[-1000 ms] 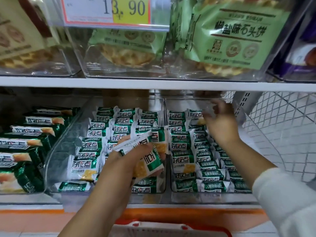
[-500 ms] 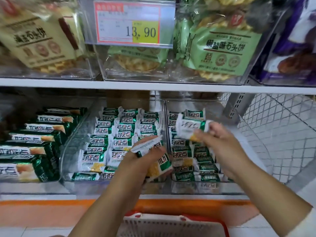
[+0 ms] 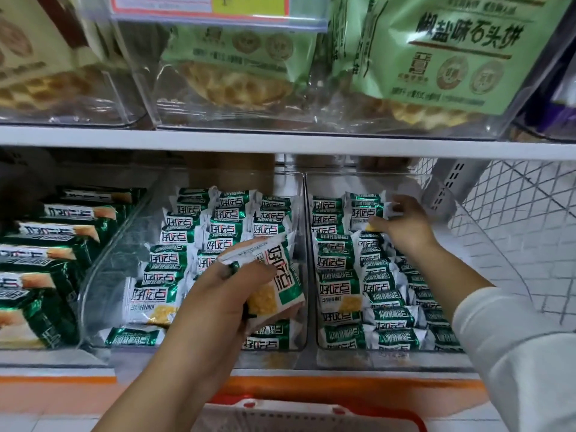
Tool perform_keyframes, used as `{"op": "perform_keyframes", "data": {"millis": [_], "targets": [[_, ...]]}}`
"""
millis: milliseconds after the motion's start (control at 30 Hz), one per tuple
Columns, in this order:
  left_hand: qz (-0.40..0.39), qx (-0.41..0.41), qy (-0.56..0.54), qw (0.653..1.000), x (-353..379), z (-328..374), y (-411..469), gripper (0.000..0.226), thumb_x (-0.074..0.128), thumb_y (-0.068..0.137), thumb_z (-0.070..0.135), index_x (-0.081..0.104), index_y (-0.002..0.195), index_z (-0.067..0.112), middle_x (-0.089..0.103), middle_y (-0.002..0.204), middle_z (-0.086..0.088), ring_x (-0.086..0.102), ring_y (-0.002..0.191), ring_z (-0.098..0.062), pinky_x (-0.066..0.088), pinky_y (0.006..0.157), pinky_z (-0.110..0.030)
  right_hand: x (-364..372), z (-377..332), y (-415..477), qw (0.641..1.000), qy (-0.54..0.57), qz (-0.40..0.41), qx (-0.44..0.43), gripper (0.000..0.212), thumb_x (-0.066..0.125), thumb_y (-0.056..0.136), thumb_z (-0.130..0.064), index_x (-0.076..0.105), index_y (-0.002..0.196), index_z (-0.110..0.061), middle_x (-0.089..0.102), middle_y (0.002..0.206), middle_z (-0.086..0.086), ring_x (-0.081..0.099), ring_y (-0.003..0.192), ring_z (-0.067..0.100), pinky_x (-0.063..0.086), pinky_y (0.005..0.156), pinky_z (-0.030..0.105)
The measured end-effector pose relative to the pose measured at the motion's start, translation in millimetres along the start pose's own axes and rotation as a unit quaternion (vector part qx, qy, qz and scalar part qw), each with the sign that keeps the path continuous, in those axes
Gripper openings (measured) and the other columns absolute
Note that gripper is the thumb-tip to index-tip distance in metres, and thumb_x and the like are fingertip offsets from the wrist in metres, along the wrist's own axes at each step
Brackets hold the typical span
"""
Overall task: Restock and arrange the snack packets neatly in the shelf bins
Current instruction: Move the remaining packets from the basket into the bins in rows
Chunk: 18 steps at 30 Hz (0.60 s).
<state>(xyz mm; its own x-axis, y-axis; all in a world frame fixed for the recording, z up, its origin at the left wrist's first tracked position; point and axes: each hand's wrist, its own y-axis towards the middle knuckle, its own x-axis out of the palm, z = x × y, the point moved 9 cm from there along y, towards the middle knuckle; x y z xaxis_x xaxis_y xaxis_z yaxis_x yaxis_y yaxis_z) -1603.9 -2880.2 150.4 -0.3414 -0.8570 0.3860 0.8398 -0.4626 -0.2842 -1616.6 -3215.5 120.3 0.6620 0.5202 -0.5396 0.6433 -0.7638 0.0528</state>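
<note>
Snack packets (image 3: 339, 288) in green and white wrappers fill two clear bins on the lower shelf, standing in rows that run from near to far. The middle bin (image 3: 124, 263) holds about three rows, with a few packets lying flat at its near end. The right bin (image 3: 374, 358) sits just beside it and its rows are packed more tightly. The left hand (image 3: 224, 297) is curled round a small stack of packets (image 3: 280, 275) of the same kind, thumb across the top, and holds the stack tilted above the near right part of the middle bin. The right hand (image 3: 405, 227), coming out of a white sleeve (image 3: 514, 353), reaches to the far end of the right bin. There its fingertips and thumb pinch a single packet (image 3: 364, 213) at the back of the rows; whether that packet already rests among the others I cannot tell. To the left, darker green packs (image 3: 46, 260) lie stacked in another bin. A white shelf board (image 3: 280, 141) runs across above, carrying clear bins of pale green biscuit bags (image 3: 436, 57) and a price tag (image 3: 202, 7). White wire mesh (image 3: 514, 213) closes the shelf on the right, and the rim of a red basket (image 3: 311, 410) shows near the bottom edge.
</note>
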Motion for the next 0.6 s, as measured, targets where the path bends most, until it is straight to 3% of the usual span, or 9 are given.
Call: {"op": "perform_keyframes", "data": {"millis": [67, 167, 300, 367, 600], "targets": [[-0.002, -0.005, -0.011, 1.000, 1.4, 1.2, -2.2, 0.022, 0.066, 0.064, 0.007, 0.056, 0.083, 0.002, 0.074, 0.082, -0.022, 0.074, 0.073, -0.037, 0.062, 0.059, -0.044, 1.8, 2.6, -2.4, 1.000, 0.024, -0.006, 0.003, 0.056, 0.077, 0.081, -0.016, 0.047, 0.130, -0.012, 0.056, 0.125, 0.010, 0.057, 0.102, 0.024, 0.048, 0.086, 0.033], [-0.002, -0.011, -0.015, 1.000, 0.8, 1.7, -4.5, 0.021, 0.066, 0.066, 0.008, 0.055, 0.083, 0.002, 0.074, 0.080, -0.021, 0.074, 0.070, -0.035, 0.062, 0.055, -0.039, 0.1, 3.6, -6.2, 0.999, 0.019, -0.027, 0.002, 0.046, 0.075, 0.083, -0.017, 0.055, 0.125, -0.017, 0.057, 0.125, 0.009, 0.057, 0.085, 0.021, 0.048, 0.076, 0.030], [0.002, -0.015, -0.015, 1.000, -0.8, 0.8, -6.0, 0.027, 0.067, 0.060, 0.011, 0.055, 0.082, 0.002, 0.074, 0.077, -0.020, 0.074, 0.071, -0.033, 0.062, 0.057, -0.041, -4.1, 4.3, -3.8, 0.999, 0.020, -0.045, -0.007, 0.040, 0.074, 0.083, -0.012, 0.060, 0.120, -0.015, 0.053, 0.081, 0.002, 0.054, 0.075, 0.020, 0.041, 0.065, 0.025], [0.002, -0.019, -0.013, 1.000, -2.0, 0.4, -5.9, 0.029, 0.068, 0.060, 0.012, 0.054, 0.083, 0.001, 0.073, 0.079, -0.020, 0.074, 0.073, -0.034, 0.062, 0.057, -0.040, -4.1, 3.3, -2.1, 0.998, 0.007, -0.056, -0.016, 0.037, 0.074, 0.084, -0.011, 0.062, 0.118, -0.015, 0.047, 0.072, 0.001, 0.049, 0.067, 0.016, 0.040, 0.061, 0.025], [0.001, -0.028, -0.014, 1.000, -4.3, -2.3, -3.5, 0.024, 0.068, 0.063, 0.011, 0.056, 0.082, 0.001, 0.073, 0.087, -0.024, 0.074, 0.077, -0.037, 0.061, 0.058, -0.040, -5.7, 6.8, 1.4, 0.998, 0.010, -0.061, -0.033, 0.039, 0.075, 0.082, -0.013, 0.062, 0.118, -0.024, 0.055, 0.109, 0.008, 0.054, 0.096, 0.020, 0.041, 0.084, 0.026]]}}
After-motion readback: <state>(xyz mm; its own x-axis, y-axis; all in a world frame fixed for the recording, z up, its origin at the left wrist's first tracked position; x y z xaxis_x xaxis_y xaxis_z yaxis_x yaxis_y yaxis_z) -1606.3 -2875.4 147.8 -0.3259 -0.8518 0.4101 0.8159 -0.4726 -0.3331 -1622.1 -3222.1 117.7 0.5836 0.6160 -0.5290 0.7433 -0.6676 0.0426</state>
